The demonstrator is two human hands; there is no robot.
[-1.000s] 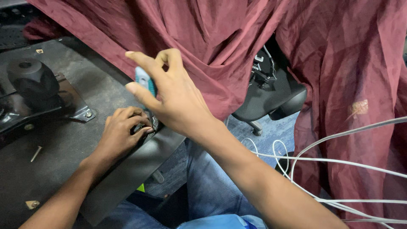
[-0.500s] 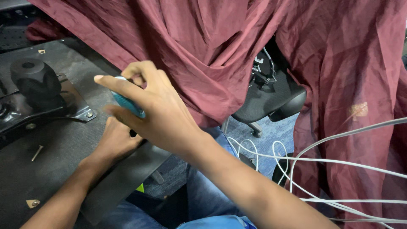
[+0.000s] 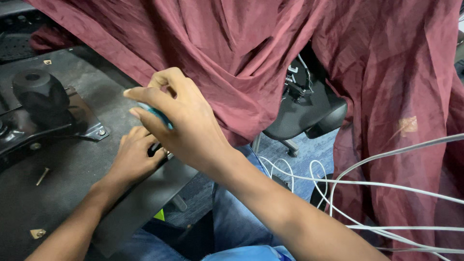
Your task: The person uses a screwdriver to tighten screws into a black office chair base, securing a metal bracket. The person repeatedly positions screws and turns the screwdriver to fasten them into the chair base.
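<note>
Lowered since the earlier frames, right hand (image 3: pixel 186 128) now closes its fingers around a teal-handled tool (image 3: pixel 155 115), directly above left hand (image 3: pixel 137 157). Left hand pinches a small dark part (image 3: pixel 155 149) at the worktop (image 3: pixel 72 169) edge, right of the black bracket (image 3: pixel 41 106). Maroon cloth (image 3: pixel 251 63) crowds behind; open worktop lies left.

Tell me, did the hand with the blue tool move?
Yes. The right hand with the blue tool came down and left, toward the black knob.
</note>
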